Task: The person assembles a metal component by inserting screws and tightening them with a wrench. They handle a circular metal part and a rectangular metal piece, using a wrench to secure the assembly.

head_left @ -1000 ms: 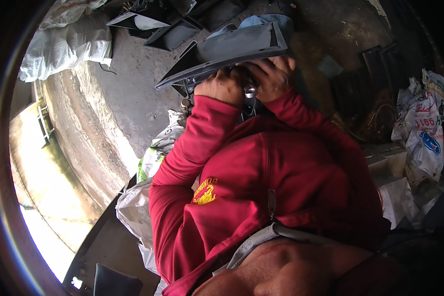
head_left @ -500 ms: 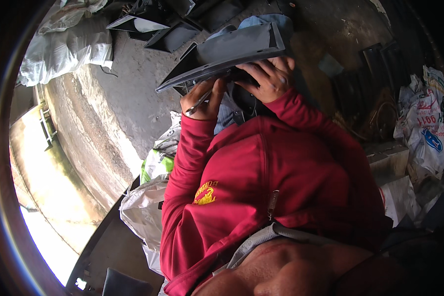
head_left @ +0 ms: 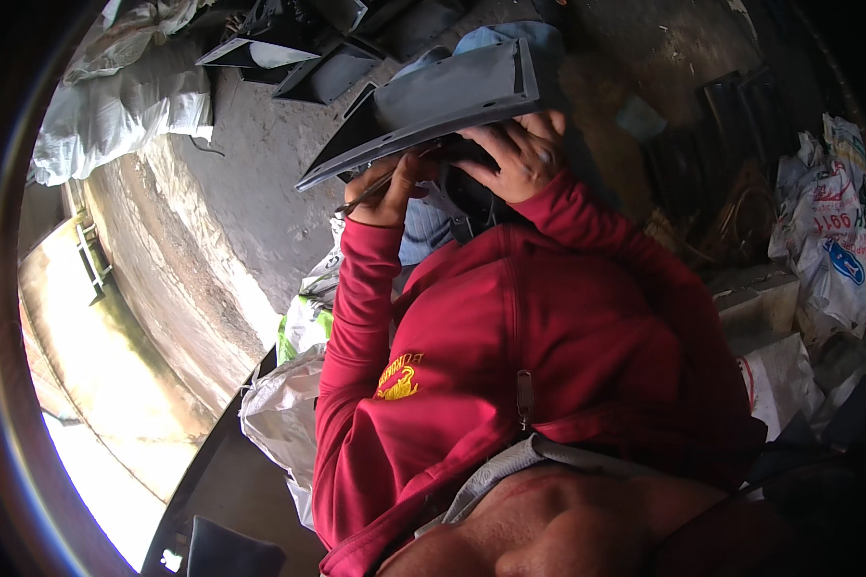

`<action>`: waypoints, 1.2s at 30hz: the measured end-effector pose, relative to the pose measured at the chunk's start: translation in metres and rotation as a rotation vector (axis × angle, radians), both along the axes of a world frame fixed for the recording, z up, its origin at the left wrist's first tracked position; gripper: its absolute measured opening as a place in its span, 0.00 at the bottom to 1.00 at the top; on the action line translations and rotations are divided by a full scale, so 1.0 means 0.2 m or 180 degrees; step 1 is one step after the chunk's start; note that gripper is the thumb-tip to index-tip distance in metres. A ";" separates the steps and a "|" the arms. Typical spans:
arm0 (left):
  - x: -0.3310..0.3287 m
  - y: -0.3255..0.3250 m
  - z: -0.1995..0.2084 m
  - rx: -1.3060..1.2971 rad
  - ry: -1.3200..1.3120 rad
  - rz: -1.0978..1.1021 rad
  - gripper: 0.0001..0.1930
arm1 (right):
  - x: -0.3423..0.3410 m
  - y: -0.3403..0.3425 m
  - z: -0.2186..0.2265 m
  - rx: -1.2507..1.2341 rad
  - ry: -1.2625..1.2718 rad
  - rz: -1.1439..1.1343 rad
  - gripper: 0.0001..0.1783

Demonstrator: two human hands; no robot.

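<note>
A dark grey, trough-shaped panel with a flat rim (head_left: 452, 91) is held tilted in front of me, over blue cloth that looks like jeans (head_left: 510, 37). My right hand (head_left: 518, 154) grips its near edge at the right, fingers bent and thumb below. Close under the rim at the left, my left hand (head_left: 383, 190) is closed round a slim metal tool (head_left: 364, 196). One end of the tool sticks out past the hand; its working end is hidden beneath the panel, so its kind does not show. Dark parts below the panel are hard to make out.
Several similar dark grey panels (head_left: 327, 75) lie on the concrete floor (head_left: 260, 183) beyond. White plastic sacks (head_left: 130, 120) are at the far left, and a printed sack (head_left: 827, 231) stands at the right. A pale sack (head_left: 284, 413) sits by my left elbow.
The panel and both hands have shifted slightly to the left. In my left hand the tool has turned, its outer end now pointing further left.
</note>
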State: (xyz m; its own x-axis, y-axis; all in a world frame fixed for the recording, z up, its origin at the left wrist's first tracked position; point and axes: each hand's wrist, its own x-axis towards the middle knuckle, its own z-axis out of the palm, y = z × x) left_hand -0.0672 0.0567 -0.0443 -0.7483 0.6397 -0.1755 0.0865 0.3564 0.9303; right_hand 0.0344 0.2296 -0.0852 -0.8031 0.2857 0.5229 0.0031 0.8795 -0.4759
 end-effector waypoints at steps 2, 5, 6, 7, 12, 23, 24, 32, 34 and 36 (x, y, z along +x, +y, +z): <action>0.03 -0.01 -0.01 0.0460 -0.0797 0.0467 0.16 | -0.01 0.00 -0.01 0.0001 -0.0003 -0.0023 0.35; 0.07 0.00 0.01 0.0557 -0.0499 0.0590 0.15 | 0.00 0.00 -0.02 -0.0021 0.0109 -0.0022 0.34; 0.08 -0.03 -0.01 0.0545 -0.0183 0.0532 0.13 | 0.00 0.01 -0.01 -0.0020 0.0132 -0.0021 0.34; 0.07 -0.04 -0.03 0.0531 0.0131 0.0471 0.11 | 0.00 0.01 -0.01 -0.0019 0.0153 -0.0022 0.35; 0.08 0.09 0.11 -0.0599 0.1991 -0.0115 0.08 | 0.00 0.00 -0.01 -0.0048 0.0157 -0.0020 0.35; 0.10 0.14 0.15 -0.1101 0.2627 -0.0925 0.11 | 0.01 0.00 0.02 -0.0131 -0.0041 0.0054 0.33; 0.10 0.16 0.15 -0.1403 0.2613 -0.1000 0.11 | 0.01 0.00 0.02 -0.0101 -0.0116 0.0060 0.33; -0.03 0.14 0.04 -0.0518 0.3195 -0.0734 0.09 | 0.02 0.01 0.00 0.0014 0.0040 -0.0044 0.33; -0.01 0.06 0.03 -0.0439 0.1617 -0.0396 0.12 | 0.02 0.00 -0.01 0.0021 -0.0076 -0.0001 0.32; 0.03 -0.01 -0.01 0.0125 -0.0194 0.0278 0.20 | 0.00 -0.01 -0.01 0.0081 -0.0107 0.0036 0.31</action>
State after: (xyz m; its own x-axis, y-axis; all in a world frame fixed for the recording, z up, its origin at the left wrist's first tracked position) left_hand -0.0606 0.0547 -0.0472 -0.7902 0.5799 -0.1984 -0.0004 0.3232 0.9463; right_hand 0.0347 0.2286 -0.0874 -0.8235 0.2634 0.5024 0.0087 0.8914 -0.4532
